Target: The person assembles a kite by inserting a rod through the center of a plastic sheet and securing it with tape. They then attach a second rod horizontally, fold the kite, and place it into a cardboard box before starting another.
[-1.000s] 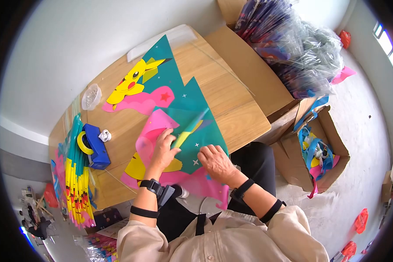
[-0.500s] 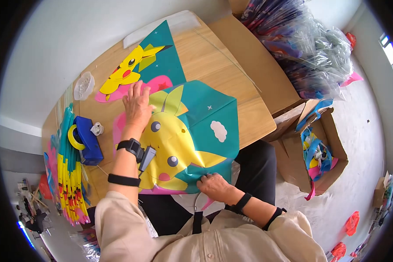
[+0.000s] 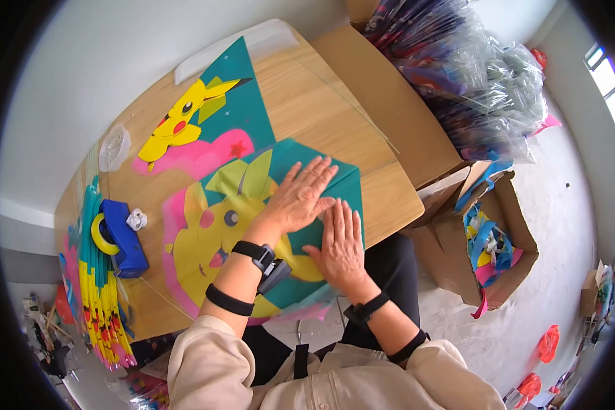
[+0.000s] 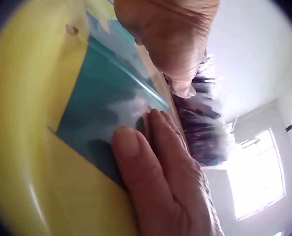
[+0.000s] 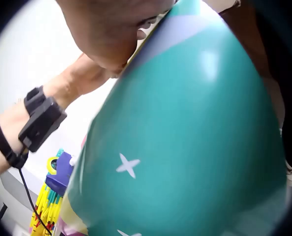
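A glossy sheet (image 3: 191, 253) printed with a yellow cartoon face on teal and pink lies on the table's near part. My left hand (image 3: 297, 198) rests on its teal upper right area, fingers straight and pointing toward the far right. Just below it, my right hand (image 3: 341, 249) lies on the same teal part near the right edge, fingers extended. The hands are side by side, nearly meeting. In the right wrist view, the sheet's teal side (image 5: 185, 128) with white star marks curves down off the table edge. Behind lies another printed piece (image 3: 242, 102) with a yellow character.
At the table's left are a blue tape dispenser (image 3: 126, 239), a bundle of teal and yellow rods (image 3: 99, 273) and a clear dish (image 3: 115, 148). Beyond the right edge stand a large carton (image 3: 369, 89) heaped with wrapped items and a smaller scrap box (image 3: 519, 273).
The sheet, first folded over, was opened out to show the yellow face. My left hand moved from its far left side to the upper right; the right hand left the near edge and flattened out.
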`<action>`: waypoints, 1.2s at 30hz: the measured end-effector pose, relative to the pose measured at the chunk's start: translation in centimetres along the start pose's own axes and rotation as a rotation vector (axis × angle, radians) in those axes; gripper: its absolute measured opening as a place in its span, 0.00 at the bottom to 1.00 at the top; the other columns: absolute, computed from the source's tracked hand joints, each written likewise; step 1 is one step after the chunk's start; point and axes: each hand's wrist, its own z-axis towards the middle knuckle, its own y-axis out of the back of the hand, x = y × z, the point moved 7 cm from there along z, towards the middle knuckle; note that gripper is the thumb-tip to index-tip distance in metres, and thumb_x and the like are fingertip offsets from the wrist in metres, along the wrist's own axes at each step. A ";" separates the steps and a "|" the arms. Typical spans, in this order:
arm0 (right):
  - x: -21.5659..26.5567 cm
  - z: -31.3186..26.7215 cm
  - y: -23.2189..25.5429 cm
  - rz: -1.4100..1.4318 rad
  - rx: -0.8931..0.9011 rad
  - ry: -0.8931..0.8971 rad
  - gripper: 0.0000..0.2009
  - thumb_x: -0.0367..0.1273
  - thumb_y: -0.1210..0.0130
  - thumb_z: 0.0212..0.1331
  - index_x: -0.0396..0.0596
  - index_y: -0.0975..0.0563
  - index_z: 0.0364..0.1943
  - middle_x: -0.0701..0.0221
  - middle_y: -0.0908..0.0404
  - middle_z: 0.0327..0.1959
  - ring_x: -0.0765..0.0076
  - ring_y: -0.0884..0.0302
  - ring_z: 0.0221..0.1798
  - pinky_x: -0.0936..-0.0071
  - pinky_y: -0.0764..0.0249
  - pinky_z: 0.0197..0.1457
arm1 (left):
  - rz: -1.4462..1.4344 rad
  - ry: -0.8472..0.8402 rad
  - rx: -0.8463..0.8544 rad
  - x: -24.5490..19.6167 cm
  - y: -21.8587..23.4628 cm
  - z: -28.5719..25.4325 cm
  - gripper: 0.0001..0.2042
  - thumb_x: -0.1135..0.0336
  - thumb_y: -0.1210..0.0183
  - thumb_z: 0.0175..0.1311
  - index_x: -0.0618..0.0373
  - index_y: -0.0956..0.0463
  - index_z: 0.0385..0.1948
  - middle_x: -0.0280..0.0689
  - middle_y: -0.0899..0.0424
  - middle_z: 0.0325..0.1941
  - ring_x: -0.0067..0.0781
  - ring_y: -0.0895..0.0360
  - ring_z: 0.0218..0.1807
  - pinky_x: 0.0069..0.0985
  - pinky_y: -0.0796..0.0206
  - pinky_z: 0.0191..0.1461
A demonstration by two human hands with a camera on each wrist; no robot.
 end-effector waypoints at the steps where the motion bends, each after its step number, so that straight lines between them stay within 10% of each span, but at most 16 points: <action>1: 0.0 -0.2 -0.4 -0.012 0.027 0.003 0.42 0.49 0.42 0.49 0.30 0.41 0.62 0.47 0.48 0.68 0.45 0.56 0.73 0.52 0.59 0.74 | 0.043 -0.060 0.036 -0.2 -1.1 0.8 0.29 0.49 0.54 0.65 0.56 0.42 0.64 0.43 0.43 0.70 0.42 0.50 0.73 0.45 0.59 0.72; 10: -0.7 -1.1 0.2 -0.013 0.060 0.014 0.45 0.51 0.42 0.49 0.29 0.44 0.63 0.45 0.52 0.69 0.43 0.58 0.73 0.50 0.63 0.74 | -0.035 0.146 0.023 3.3 -1.0 2.1 0.28 0.50 0.55 0.67 0.55 0.43 0.65 0.41 0.43 0.71 0.39 0.50 0.73 0.46 0.62 0.73; 15: 1.4 -1.7 1.8 0.059 0.055 0.067 0.45 0.48 0.38 0.46 0.31 0.43 0.63 0.49 0.49 0.69 0.47 0.56 0.73 0.52 0.62 0.74 | 0.017 0.256 0.007 6.2 7.7 -9.5 0.28 0.52 0.55 0.67 0.54 0.45 0.66 0.41 0.45 0.71 0.39 0.51 0.73 0.45 0.62 0.73; 21: 12.7 -4.9 -4.0 0.126 0.254 0.639 0.42 0.52 0.40 0.46 0.46 0.40 0.65 0.63 0.47 0.70 0.60 0.54 0.74 0.54 0.60 0.74 | 0.213 0.404 0.134 6.6 7.3 -20.9 0.29 0.51 0.55 0.67 0.50 0.47 0.67 0.39 0.48 0.73 0.38 0.53 0.74 0.44 0.62 0.73; 29: 13.7 -5.6 -4.8 0.102 0.350 0.583 0.43 0.55 0.42 0.45 0.46 0.39 0.65 0.63 0.47 0.71 0.61 0.52 0.73 0.54 0.61 0.74 | 0.257 0.421 0.069 9.4 6.6 -22.8 0.29 0.54 0.51 0.64 0.48 0.46 0.67 0.39 0.48 0.73 0.41 0.52 0.73 0.46 0.62 0.73; 36: 13.8 -5.8 -4.3 0.097 0.374 0.615 0.44 0.58 0.44 0.46 0.45 0.40 0.65 0.62 0.48 0.71 0.59 0.54 0.73 0.53 0.63 0.75 | 0.082 0.928 -0.415 8.0 8.0 -35.6 0.30 0.60 0.49 0.64 0.54 0.49 0.67 0.42 0.51 0.73 0.43 0.52 0.73 0.48 0.62 0.72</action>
